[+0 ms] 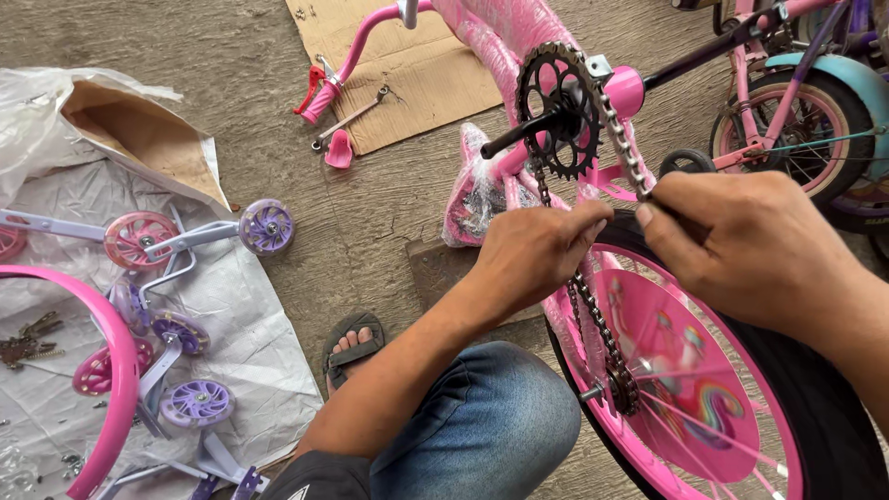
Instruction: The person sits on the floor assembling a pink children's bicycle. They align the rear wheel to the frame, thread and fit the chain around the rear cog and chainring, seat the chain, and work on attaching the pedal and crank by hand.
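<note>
Pinching chain (619, 139) right hand (741, 245); left hand (537, 255) curled on wheel (685, 389).

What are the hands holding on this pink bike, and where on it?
Both hands grip the bicycle chain: the right hand pinches its upper run below the chainring; the left hand holds the lower run beside the rear wheel.

A worn concrete floor (370, 213) carries flattened cardboard (407, 74), a white plastic sheet (250, 324) and a pink saddle (339, 150).

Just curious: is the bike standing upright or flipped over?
Flipped over: the handlebar grip lies on the floor while the chainring and rear wheel face up.
</note>
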The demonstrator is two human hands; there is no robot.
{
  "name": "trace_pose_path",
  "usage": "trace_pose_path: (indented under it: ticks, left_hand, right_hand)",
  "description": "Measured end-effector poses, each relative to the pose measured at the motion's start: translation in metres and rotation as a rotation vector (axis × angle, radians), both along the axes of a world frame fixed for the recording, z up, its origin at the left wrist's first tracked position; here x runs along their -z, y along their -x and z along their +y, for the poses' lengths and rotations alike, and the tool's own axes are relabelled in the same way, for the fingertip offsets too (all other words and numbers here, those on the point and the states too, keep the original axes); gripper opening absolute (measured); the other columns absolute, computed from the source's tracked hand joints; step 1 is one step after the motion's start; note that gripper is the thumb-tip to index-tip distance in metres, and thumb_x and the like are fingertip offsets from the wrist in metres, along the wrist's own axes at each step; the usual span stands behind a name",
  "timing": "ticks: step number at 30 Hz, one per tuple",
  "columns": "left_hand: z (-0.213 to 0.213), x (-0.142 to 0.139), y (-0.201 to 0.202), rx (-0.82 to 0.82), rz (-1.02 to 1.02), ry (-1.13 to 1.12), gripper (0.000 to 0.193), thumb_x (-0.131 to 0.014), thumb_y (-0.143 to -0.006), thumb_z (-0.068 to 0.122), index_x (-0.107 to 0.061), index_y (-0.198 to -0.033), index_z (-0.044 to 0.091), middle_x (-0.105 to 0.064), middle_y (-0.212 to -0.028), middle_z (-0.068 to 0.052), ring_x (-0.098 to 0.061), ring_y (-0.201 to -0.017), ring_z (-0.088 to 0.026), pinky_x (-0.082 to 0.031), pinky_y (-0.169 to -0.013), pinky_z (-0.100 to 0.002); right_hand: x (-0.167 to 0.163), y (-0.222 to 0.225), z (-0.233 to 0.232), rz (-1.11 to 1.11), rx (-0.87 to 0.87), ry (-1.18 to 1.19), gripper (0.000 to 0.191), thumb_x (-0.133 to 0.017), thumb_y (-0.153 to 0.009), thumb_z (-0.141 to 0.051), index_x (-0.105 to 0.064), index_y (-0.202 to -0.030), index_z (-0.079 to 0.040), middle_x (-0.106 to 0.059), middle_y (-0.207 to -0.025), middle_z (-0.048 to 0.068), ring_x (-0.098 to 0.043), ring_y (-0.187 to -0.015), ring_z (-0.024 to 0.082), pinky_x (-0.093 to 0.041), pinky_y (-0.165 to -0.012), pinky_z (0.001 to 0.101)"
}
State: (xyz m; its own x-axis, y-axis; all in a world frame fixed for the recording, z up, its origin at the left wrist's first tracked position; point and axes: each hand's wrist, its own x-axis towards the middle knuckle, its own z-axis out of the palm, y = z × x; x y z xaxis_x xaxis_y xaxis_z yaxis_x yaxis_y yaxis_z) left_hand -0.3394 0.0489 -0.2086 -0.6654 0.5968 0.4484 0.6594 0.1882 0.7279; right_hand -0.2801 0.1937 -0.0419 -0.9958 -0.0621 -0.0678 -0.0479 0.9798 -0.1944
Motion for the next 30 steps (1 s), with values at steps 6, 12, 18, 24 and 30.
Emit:
trace_pose_path:
  ticks: [6,12,18,24,30]
  left_hand:
    - [-0.010,-0.006,-0.012,0.027,0.131,0.033,0.027,-0.068,-0.091,0.014,-0.065,-0.118,0.012,-0.066,-0.074,-0.007,-0.067,-0.066,-0.028,-0.049,-0.056,-0.044]
    - [-0.002,-0.014,-0.010,0.060,0.113,0.122,0.014,-0.066,-0.091,0.013,-0.063,-0.104,0.010,-0.063,-0.064,-0.010,-0.066,-0.061,-0.030,-0.047,-0.051,-0.046]
    - [0.005,-0.016,-0.008,0.030,0.062,0.155,0.007,-0.064,-0.091,0.014,-0.062,-0.093,0.009,-0.061,-0.058,-0.013,-0.065,-0.055,-0.032,-0.046,-0.048,-0.048]
    - [0.009,-0.020,-0.028,0.030,0.098,0.102,0.006,-0.061,-0.088,0.009,-0.058,-0.089,0.004,-0.063,-0.064,-0.012,-0.067,-0.059,-0.032,-0.048,-0.051,-0.047]
    - [0.020,-0.018,-0.015,0.028,0.133,0.215,0.005,-0.061,-0.088,0.008,-0.058,-0.090,0.004,-0.063,-0.060,-0.013,-0.067,-0.056,-0.031,-0.049,-0.048,-0.046]
  right_hand:
    - [-0.002,-0.006,-0.002,-0.024,0.032,0.013,0.029,-0.069,-0.092,-0.025,-0.064,-0.076,-0.001,-0.057,-0.058,0.017,-0.059,-0.051,0.035,-0.045,-0.051,0.0467]
    - [0.001,-0.009,0.000,-0.022,-0.005,0.009,0.025,-0.070,-0.090,-0.024,-0.066,-0.079,-0.002,-0.059,-0.061,0.017,-0.060,-0.055,0.037,-0.047,-0.053,0.0469]
    - [0.001,-0.014,0.005,-0.017,0.021,0.003,0.018,-0.068,-0.089,-0.020,-0.066,-0.083,-0.003,-0.059,-0.063,0.016,-0.061,-0.057,0.035,-0.047,-0.055,0.0448]
    - [0.006,-0.023,0.009,-0.029,0.047,0.025,0.024,-0.070,-0.088,-0.023,-0.064,-0.079,-0.002,-0.058,-0.061,0.016,-0.059,-0.054,0.036,-0.045,-0.053,0.0461]
    - [0.004,-0.025,0.010,-0.046,0.059,-0.031,0.023,-0.067,-0.089,-0.024,-0.064,-0.079,-0.005,-0.057,-0.062,0.015,-0.060,-0.056,0.035,-0.046,-0.056,0.0458]
